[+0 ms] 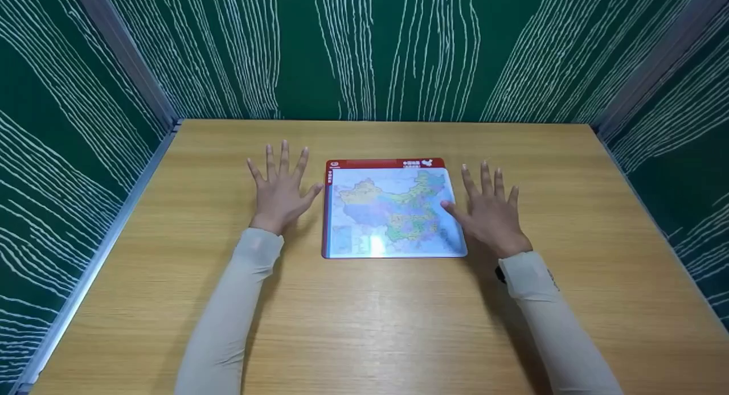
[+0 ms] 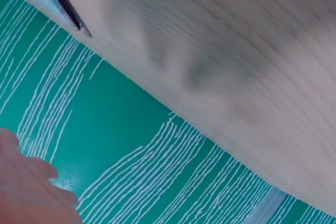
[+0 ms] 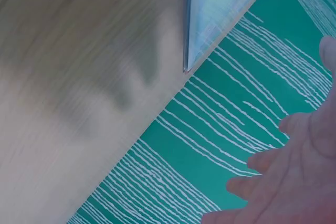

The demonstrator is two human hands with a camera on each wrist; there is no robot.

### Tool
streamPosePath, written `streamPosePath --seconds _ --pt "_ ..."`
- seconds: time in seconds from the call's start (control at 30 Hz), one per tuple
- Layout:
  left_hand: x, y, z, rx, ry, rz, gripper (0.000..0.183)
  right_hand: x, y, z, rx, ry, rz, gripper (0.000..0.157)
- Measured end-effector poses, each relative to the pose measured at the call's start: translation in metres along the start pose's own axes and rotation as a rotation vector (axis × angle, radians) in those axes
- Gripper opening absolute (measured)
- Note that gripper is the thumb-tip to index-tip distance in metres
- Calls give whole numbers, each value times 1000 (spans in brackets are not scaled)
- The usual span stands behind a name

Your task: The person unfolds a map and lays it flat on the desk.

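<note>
A flat map board [image 1: 364, 213] with a red top strip and a coloured map of China lies on the wooden table. To its left, my left hand [image 1: 280, 196] is spread palm down, its thumb tip right by the board's left edge. My right hand [image 1: 491, 218] is spread on the other side, its thumb overlapping the board's right edge in the head view. Neither hand holds anything. The left wrist view catches part of the left hand [image 2: 31, 187] and a corner of the board [image 2: 65, 3]. In the right wrist view, the right hand [image 3: 294, 177] shows straight fingers near the board [image 3: 215, 14].
The wooden table [image 1: 364, 326] runs back to a green wall covering [image 1: 296, 53] with white wavy lines. Similar green panels flank both sides, with grey posts [image 1: 128, 48] in the corners. A bright light reflection falls on the board's lower part.
</note>
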State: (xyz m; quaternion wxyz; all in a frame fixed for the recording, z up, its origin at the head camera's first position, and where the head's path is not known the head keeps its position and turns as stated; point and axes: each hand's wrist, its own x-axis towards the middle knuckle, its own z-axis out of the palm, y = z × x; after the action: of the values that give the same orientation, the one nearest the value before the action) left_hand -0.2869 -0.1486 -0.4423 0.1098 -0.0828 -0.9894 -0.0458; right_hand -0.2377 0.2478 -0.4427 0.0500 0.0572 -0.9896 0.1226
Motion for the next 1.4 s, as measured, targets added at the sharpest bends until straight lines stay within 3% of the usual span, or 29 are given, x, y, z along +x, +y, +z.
streamPosePath --seconds 0.33,0.73,1.03,1.4 --pt "10 -5 8 -61 -95 63 81 -12 -12 1 48 -141 -20 92" --pt "20 -1 19 -74 -248 146 77 -30 -24 13 206 -334 -75 88" --pt "26 6 24 -54 -328 201 79 -39 -36 18 188 -384 -128 85" --pt "35 18 27 -47 -500 217 74 -38 -48 23 160 -413 -116 77"
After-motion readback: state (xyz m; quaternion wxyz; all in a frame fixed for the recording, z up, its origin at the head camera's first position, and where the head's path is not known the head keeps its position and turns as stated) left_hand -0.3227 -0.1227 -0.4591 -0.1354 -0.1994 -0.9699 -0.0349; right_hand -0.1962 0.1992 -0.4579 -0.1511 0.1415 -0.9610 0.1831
